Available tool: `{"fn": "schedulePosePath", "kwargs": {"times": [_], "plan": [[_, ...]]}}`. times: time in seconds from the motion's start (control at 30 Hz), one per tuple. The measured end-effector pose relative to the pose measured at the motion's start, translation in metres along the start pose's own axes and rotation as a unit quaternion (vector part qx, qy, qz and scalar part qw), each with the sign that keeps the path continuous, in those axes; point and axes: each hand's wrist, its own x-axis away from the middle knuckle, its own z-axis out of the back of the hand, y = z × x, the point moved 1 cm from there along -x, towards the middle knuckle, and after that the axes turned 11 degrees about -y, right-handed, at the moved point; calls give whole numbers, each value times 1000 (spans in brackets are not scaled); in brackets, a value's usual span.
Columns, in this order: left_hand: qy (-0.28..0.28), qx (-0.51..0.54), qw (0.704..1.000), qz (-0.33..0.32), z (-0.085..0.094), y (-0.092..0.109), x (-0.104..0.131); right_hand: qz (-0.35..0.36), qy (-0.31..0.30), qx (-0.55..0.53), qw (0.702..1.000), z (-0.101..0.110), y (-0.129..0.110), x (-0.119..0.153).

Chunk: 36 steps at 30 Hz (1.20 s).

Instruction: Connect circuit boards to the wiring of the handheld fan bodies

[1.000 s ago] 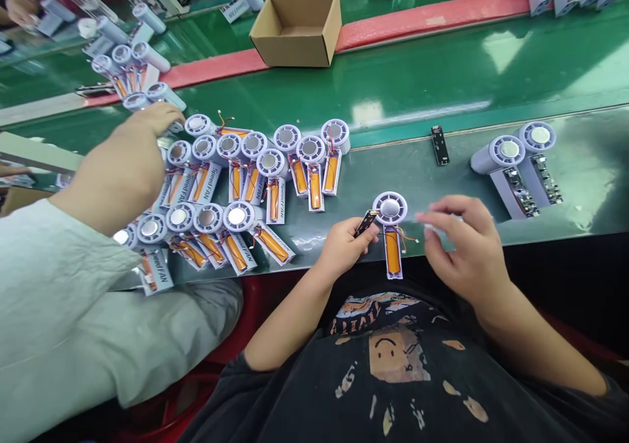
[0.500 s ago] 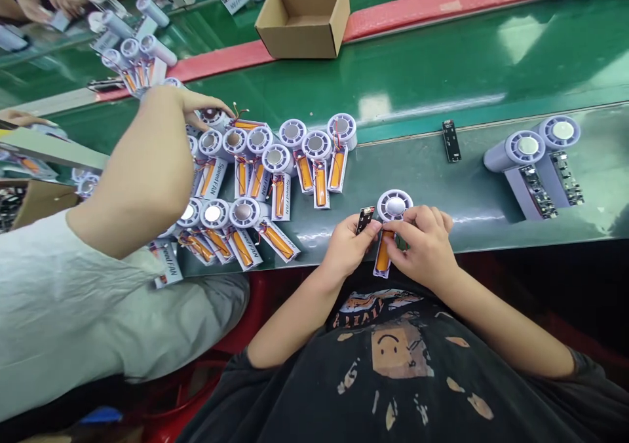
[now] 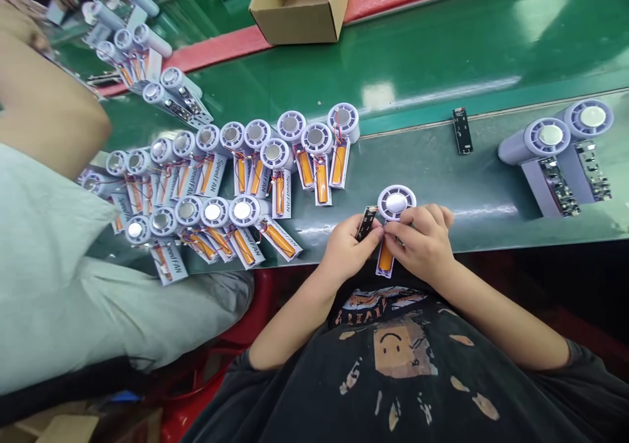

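Observation:
At the table's front edge, a pale purple handheld fan (image 3: 396, 202) lies face up, its opened handle showing an orange battery (image 3: 386, 258). My left hand (image 3: 348, 245) is closed around a narrow black circuit board (image 3: 366, 223), which sticks up between thumb and fingers. My right hand (image 3: 423, 240) is closed over the fan's neck and upper handle, covering part of them. The fingertips of both hands meet just below the fan head. Any thin wires between them are too small to make out.
Several similar fans (image 3: 257, 135) with orange batteries lie in rows on the left. Two fans fitted with boards (image 3: 546, 135) stand at the right, and a loose circuit board (image 3: 462, 130) lies nearby. A cardboard box (image 3: 299, 23) sits farther back. A co-worker's arm (image 3: 44, 96) is at left.
The co-worker's arm has drawn back to the left, uncovering more fans; two fans with boards now show behind them. My hands stay at the fan, with the board in my left hand turned slightly.

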Motion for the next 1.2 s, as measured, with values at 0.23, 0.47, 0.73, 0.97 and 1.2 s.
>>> {"fn": "schedulePosePath", "kwargs": {"times": [0.23,0.47,0.73,0.97,1.2], "plan": [[22,-42,995,-87,2,-7,-4,-51,-1,-38,998,-1,0,5],[79,-267,911,-304,4,-11,7,-99,-23,-65,993,-9,-2,9],[65,-277,926,-249,4,1,5,-111,-32,-106,988,-12,-4,8],[53,-273,944,-179,3,0,1,-126,-52,-121,983,-14,-1,10],[39,-141,987,-70,0,-7,1,-141,-60,-190,970,-14,4,6]]}}
